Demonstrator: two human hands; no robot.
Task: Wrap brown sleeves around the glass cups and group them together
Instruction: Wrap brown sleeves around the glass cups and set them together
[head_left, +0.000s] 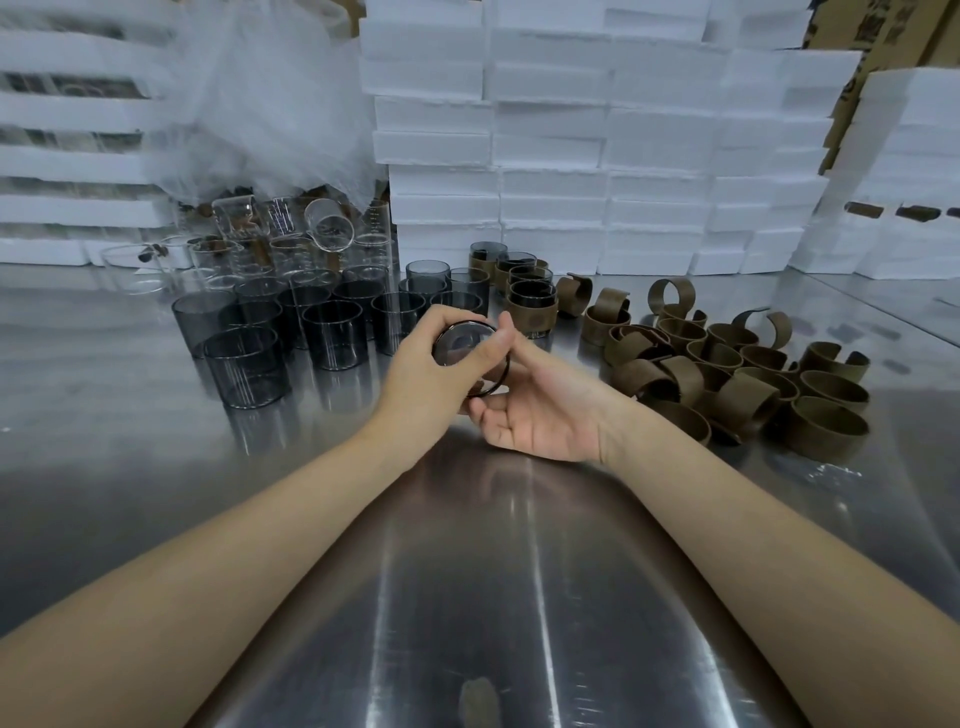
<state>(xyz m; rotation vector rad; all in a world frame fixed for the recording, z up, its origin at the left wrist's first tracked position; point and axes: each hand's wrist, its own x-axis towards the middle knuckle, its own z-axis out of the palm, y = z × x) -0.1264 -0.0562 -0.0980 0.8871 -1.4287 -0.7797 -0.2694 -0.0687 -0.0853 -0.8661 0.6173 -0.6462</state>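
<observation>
Early days: left hand (421, 370) and right hand (541, 415) grip one glass cup (462, 344), few sleeved cups (530, 300) behind it, loads of bare cups (332, 332) beside it.

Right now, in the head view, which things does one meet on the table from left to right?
Bare grey cups, sleeved cups, loose brown sleeves. The held cup, gripped by left hand and right hand, overlaps the first two.

This is a packing workshop: stacked white foam boxes (550, 156) stand behind a brushed steel worktable (467, 597) bearing many smoky grey glass cups (332, 338) and heaped curled brown sleeves (826, 428).
</observation>
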